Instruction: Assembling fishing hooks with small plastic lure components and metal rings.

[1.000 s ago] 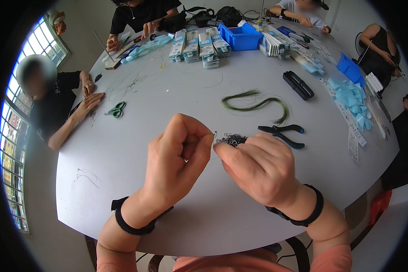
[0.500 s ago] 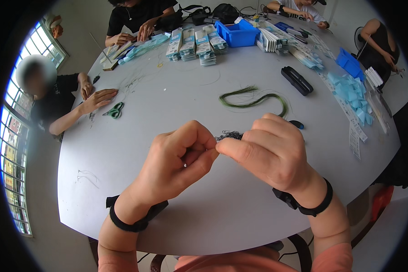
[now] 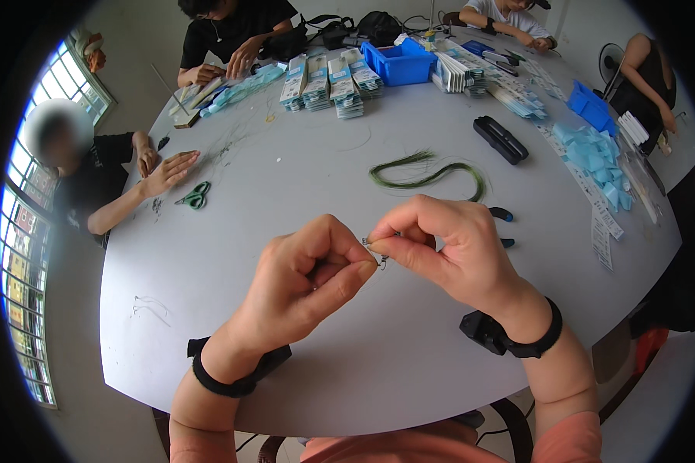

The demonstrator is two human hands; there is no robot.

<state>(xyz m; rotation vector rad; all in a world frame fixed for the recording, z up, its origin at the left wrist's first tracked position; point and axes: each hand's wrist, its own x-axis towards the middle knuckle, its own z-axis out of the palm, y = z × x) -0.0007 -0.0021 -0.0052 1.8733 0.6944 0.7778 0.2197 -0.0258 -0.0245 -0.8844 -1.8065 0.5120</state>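
Note:
My left hand (image 3: pixel 305 282) is closed in a pinch, with a small dark fishing hook (image 3: pixel 383 264) showing at its fingertips. Just above, thumb and forefinger of my right hand (image 3: pixel 455 243) are pressed together close to the left fingertips; what they grip is too small to make out. Dark wire bits (image 3: pixel 365 241) peek out between the hands, the rest being covered by my right hand. Beyond it lies a curved bundle of green strands (image 3: pixel 432 179). Blue-and-black tool handles (image 3: pixel 502 214) stick out from behind the right hand.
Green-handled scissors (image 3: pixel 196 196) lie left, near a co-worker's hand (image 3: pixel 170 174). A black case (image 3: pixel 500 140) sits to the right. Farther back are stacked packets (image 3: pixel 345 89) and a blue bin (image 3: pixel 400 62). Light-blue pieces (image 3: pixel 594 158) heap at the right edge. Thin pale strands (image 3: pixel 150 307) lie left.
My right hand has tipped and lifted a little, its fingers opening out from a tighter curl. A small hook now shows at my left fingertips, and more of the blue-and-black handles is visible.

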